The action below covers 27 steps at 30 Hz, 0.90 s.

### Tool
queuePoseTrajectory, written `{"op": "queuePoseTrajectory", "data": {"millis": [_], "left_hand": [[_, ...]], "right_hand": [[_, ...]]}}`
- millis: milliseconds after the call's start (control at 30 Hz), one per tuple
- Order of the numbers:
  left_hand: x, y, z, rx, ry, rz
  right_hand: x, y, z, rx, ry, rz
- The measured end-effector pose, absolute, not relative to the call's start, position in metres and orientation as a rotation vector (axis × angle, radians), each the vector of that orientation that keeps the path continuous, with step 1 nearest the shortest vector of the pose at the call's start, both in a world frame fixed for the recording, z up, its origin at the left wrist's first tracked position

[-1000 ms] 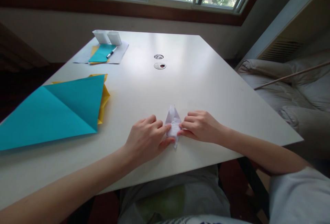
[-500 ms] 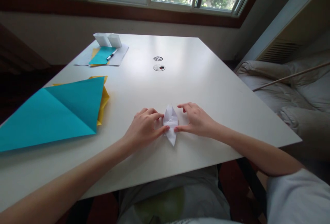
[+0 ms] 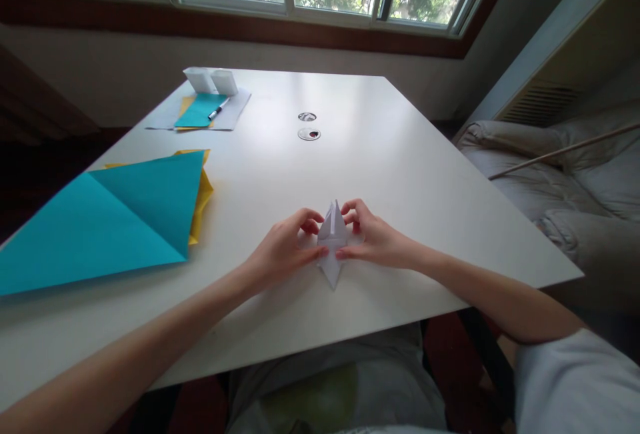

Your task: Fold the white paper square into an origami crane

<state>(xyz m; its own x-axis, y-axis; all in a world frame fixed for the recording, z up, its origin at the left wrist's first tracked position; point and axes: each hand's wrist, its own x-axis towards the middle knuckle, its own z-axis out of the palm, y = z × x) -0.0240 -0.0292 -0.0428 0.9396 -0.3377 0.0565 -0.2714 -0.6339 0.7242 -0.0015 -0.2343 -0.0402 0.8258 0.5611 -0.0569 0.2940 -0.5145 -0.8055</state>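
A small white folded paper [image 3: 332,237], pointed at its far and near ends, lies near the front edge of the white table [image 3: 400,174]. My left hand [image 3: 295,239] grips it from the left, thumb on its middle and curled fingers at its upper left side. From the other side my right hand [image 3: 373,234] holds it, its thumb low on the paper and its bent fingers at the upper right edge. Both thumb tips sit close together over the lower half. A crease runs across the paper's middle, and a narrow slit shows in the upper half.
Large creased teal paper [image 3: 135,214] lies at the left over yellow paper [image 3: 201,201]. At the back left are two white folded boxes [image 3: 223,82], a smaller teal sheet [image 3: 200,111] and a marker [image 3: 219,109]. Round inserts [image 3: 309,134] sit in the tabletop; a sofa [image 3: 520,161] stands right.
My right fingers have come down onto the paper's upper right edge. My left fingers have curled in further. The paper is turned slightly and its upper half looks narrower and more upright.
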Motion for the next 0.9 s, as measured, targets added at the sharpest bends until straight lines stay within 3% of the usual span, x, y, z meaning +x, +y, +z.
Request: {"op": "queuePoseTrajectory", "data": {"millis": [100, 233, 467, 567, 900], "left_hand": [[-0.021, -0.03, -0.048, 2.198, -0.423, 0.0], [-0.017, -0.03, -0.046, 2.113, -0.474, 0.181], [-0.02, -0.025, -0.025, 2.203, -0.98, 0.717], [-0.017, -0.021, -0.031, 2.28, -1.237, 0.778], [-0.002, -0.011, -0.047, 2.603, -1.404, 0.338]], "right_hand": [[-0.001, -0.233, -0.041, -2.01, -0.62, 0.381], [0.001, -0.231, -0.037, -2.014, -0.731, 0.036], [0.004, -0.234, -0.028, -1.975, -1.202, -0.54], [0.009, -0.236, -0.031, -2.087, -1.368, -0.709], [0.022, -0.244, -0.048, -2.294, -1.578, -0.225]]}}
